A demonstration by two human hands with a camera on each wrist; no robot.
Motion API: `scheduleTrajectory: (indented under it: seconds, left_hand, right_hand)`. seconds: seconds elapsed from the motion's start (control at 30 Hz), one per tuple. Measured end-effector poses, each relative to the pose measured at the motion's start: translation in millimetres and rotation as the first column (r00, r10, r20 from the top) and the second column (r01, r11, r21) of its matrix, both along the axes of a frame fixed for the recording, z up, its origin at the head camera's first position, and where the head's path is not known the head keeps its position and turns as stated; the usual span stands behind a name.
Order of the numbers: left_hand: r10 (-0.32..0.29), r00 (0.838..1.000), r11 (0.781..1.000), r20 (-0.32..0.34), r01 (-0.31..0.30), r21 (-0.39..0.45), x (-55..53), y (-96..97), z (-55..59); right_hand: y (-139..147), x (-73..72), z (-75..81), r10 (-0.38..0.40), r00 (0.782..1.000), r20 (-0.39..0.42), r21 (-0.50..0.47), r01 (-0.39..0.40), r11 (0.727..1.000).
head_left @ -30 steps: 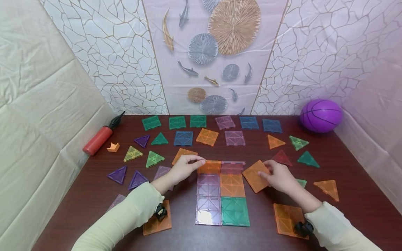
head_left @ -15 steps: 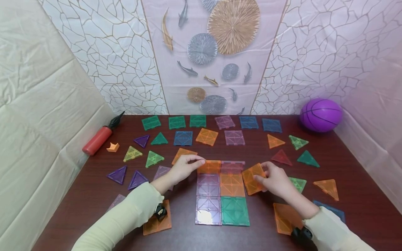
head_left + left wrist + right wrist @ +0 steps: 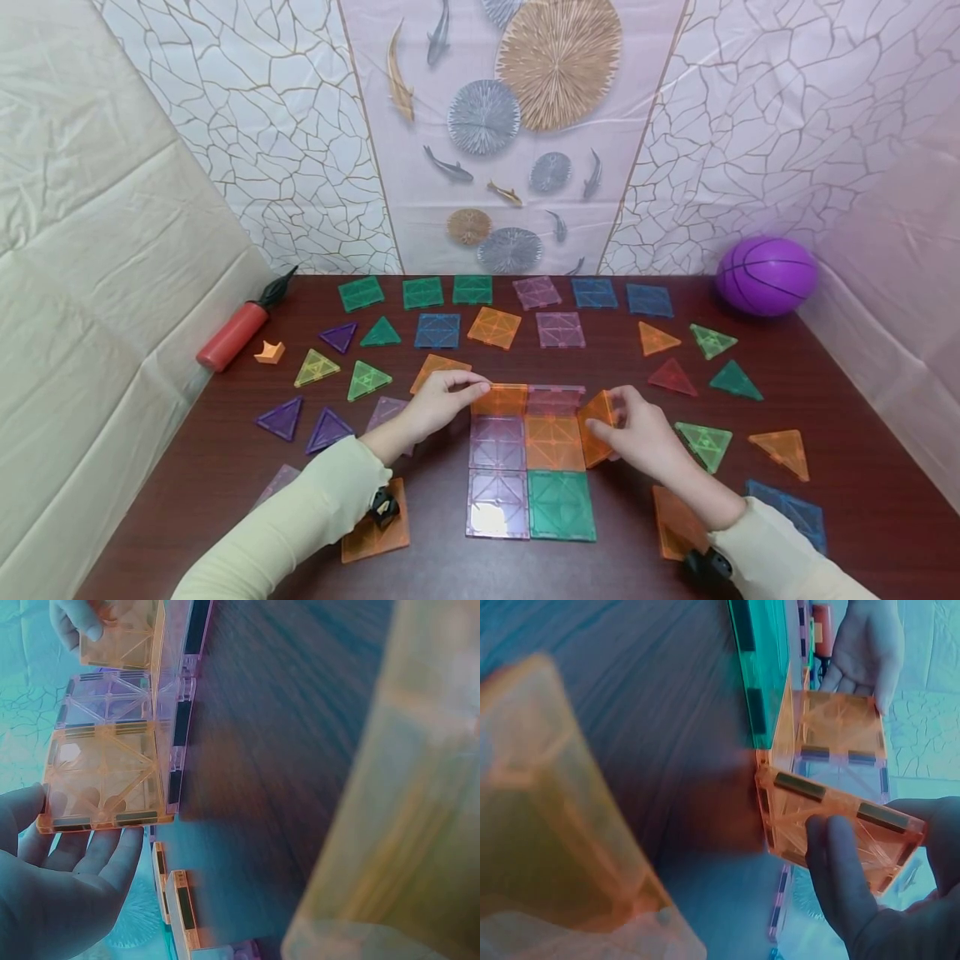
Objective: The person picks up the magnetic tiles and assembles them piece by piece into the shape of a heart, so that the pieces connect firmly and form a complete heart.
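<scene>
Clear magnetic tiles form a flat base: two light purple squares (image 3: 497, 443), an orange square (image 3: 555, 446) and a green square (image 3: 561, 505). Along its far edge stand an upright orange square tile (image 3: 498, 402) and an upright light purple tile (image 3: 556, 401). My left hand (image 3: 438, 406) pinches the standing orange tile by its outer edge, thumb on the top corner in the left wrist view. My right hand (image 3: 647, 432) holds another orange square tile (image 3: 840, 825) between thumb and fingers, tilted near-upright at the base's right side. Its lower corner looks close to the flat orange tile.
Loose square tiles, such as a blue square (image 3: 438, 331), lie in rows at the back. Triangles, like a red triangle (image 3: 673, 377), lie on both sides. A purple ball (image 3: 767, 277) sits back right; a red hand pump (image 3: 234, 336) lies back left.
My right hand has shifted left and turned its orange tile from slanted to nearly upright against the base's right side. A green triangle and a blue square are uncovered. The left hand stays put.
</scene>
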State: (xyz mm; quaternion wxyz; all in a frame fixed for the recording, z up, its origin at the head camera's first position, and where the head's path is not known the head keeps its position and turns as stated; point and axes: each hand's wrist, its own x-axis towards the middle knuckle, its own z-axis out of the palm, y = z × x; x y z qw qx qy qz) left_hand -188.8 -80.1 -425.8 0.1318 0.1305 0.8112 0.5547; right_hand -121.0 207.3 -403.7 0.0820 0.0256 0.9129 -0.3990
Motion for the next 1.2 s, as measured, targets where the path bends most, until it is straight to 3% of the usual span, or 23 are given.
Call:
scheduleTrajectory:
  seconds: [0.53, 0.73, 0.93, 1.07, 1.2]
  left_hand:
    - [0.009, 1.000, 1.000, 0.003, -0.009, -0.004, -0.1, -0.1, -1.8]
    - [-0.029, 0.999, 0.999, -0.021, 0.028, -0.022, -3.0, -3.8, 2.0]
    - [-0.054, 0.996, 0.998, -0.068, 0.052, -0.027, -16.2, -15.4, 11.9]
    - [-0.056, 0.995, 0.997, -0.079, 0.052, -0.053, -30.9, -29.0, 18.6]
    - [-0.113, 0.991, 0.987, -0.073, 0.103, -0.123, -48.2, -45.6, 19.0]
  right_hand:
    - [-15, 1.7, 2.7, 0.039, 0.997, -0.060, 0.101, -0.032, 0.994]
    - [-6, 0.1, 2.5, 0.158, 0.986, -0.054, 0.100, -0.152, 0.983]
    - [7, -3.2, 2.9, 0.279, 0.959, -0.044, 0.033, -0.278, 0.960]
    - [13, -4.9, 3.2, 0.334, 0.942, -0.029, -0.035, -0.334, 0.942]
    - [19, -6.3, 1.9, 0.378, 0.925, -0.036, -0.092, -0.380, 0.920]
